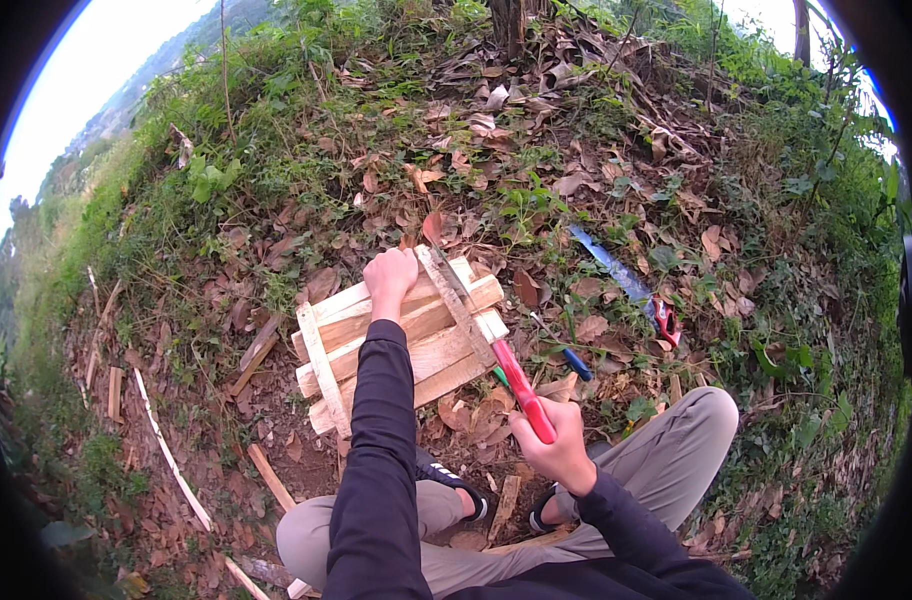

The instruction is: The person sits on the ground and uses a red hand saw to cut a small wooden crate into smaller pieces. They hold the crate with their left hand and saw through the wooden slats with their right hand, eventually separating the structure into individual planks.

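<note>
A small panel of pale wooden slats [431, 355] lies before me, tilted, with one crosspiece [317, 350] over its left end and another [454, 297] over its right. My left hand [390, 274] is closed over the panel's far edge, its fingertips hidden. My right hand [556, 442] grips a long red-handled tool [516, 380], low at the panel's right near corner. A narrow dark metal blade runs from this handle along the right crosspiece; I cannot tell if it is a saw or a knife. Something green [501, 376] shows partly beside the handle.
To the right lie a hand saw [616, 267] with a bluish blade and red handle, and a blue-handled screwdriver [576, 363]. Wood strips [271, 477] and a long pale stick [171, 455] lie at left. Dry leaves and weeds cover the sloping ground; a tree trunk [508, 28] stands beyond.
</note>
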The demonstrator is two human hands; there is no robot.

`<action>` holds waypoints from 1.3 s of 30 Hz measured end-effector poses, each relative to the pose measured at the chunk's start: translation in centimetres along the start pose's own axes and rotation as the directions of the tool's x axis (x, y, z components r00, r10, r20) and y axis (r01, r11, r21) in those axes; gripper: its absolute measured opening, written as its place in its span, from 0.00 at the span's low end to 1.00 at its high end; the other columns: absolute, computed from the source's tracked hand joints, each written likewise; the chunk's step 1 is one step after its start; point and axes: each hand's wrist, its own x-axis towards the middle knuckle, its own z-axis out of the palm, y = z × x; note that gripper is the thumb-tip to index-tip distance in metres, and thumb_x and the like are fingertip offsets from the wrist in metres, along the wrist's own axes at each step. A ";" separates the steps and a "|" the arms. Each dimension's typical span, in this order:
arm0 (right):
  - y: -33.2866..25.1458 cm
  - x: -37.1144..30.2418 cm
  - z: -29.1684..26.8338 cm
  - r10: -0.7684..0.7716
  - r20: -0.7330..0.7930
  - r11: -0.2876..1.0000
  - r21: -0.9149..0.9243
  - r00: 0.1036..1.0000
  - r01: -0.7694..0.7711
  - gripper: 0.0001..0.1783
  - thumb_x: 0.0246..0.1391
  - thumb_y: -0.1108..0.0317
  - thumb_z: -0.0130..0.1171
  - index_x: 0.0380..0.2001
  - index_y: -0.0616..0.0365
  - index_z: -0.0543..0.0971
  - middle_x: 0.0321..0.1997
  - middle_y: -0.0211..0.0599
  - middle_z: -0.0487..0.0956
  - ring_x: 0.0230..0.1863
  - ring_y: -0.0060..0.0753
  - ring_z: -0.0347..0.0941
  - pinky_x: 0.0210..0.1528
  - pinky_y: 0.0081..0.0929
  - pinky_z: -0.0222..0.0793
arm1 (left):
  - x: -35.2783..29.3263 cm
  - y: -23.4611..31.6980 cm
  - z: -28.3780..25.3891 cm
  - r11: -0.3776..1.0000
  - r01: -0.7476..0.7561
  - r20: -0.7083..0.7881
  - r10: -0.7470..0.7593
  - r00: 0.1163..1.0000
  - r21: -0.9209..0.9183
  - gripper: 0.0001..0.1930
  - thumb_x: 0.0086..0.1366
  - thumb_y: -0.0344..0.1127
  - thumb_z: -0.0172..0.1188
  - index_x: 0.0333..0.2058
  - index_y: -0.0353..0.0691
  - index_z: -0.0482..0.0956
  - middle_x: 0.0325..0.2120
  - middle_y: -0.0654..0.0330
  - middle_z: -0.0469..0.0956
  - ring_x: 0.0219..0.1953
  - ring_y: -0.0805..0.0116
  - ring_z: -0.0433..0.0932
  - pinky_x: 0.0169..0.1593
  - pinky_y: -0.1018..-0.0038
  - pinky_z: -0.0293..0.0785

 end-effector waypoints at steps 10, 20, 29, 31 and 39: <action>0.0 1.3 -0.6 -0.069 0.051 0.997 -0.019 0.996 0.070 0.09 0.49 0.72 0.60 0.18 0.61 0.74 0.12 0.38 0.69 0.13 0.33 0.69 0.20 0.29 0.63 | 1.7 -0.5 -0.2 0.999 0.043 0.062 -0.045 0.997 0.028 0.29 0.70 0.52 0.41 0.44 0.33 0.84 0.45 0.38 0.81 0.52 0.43 0.79 0.58 0.55 0.72; -1.4 2.9 -0.8 -0.005 0.058 0.999 0.053 0.998 0.002 0.08 0.50 0.73 0.59 0.19 0.61 0.74 0.11 0.37 0.69 0.13 0.28 0.69 0.20 0.28 0.64 | 2.8 -1.2 0.2 0.996 0.051 0.117 -0.060 0.991 0.080 0.31 0.71 0.54 0.40 0.48 0.32 0.82 0.49 0.39 0.80 0.55 0.44 0.78 0.59 0.56 0.71; -3.2 -1.0 -2.1 0.016 0.111 0.995 0.101 0.994 -0.027 0.09 0.49 0.73 0.61 0.18 0.61 0.74 0.11 0.35 0.71 0.13 0.27 0.71 0.20 0.28 0.65 | 4.1 -3.7 0.3 0.990 0.106 0.120 -0.116 0.986 0.093 0.31 0.71 0.54 0.40 0.50 0.32 0.81 0.50 0.38 0.79 0.57 0.44 0.76 0.60 0.56 0.69; -0.7 4.2 -0.3 0.015 0.057 0.998 0.053 0.998 -0.018 0.12 0.51 0.72 0.59 0.16 0.62 0.70 0.10 0.38 0.67 0.11 0.30 0.66 0.18 0.31 0.61 | 3.2 -1.0 1.2 0.994 0.052 0.171 -0.069 0.983 0.098 0.31 0.71 0.54 0.40 0.50 0.32 0.81 0.50 0.39 0.79 0.57 0.44 0.77 0.60 0.56 0.70; -2.9 -0.7 -2.8 0.008 0.103 0.998 0.058 0.995 -0.014 0.06 0.47 0.74 0.58 0.19 0.60 0.76 0.11 0.33 0.69 0.12 0.25 0.68 0.20 0.27 0.64 | 4.3 -4.2 0.0 0.992 0.080 0.126 -0.092 0.988 0.100 0.32 0.71 0.54 0.38 0.48 0.31 0.82 0.50 0.37 0.79 0.56 0.43 0.77 0.60 0.55 0.70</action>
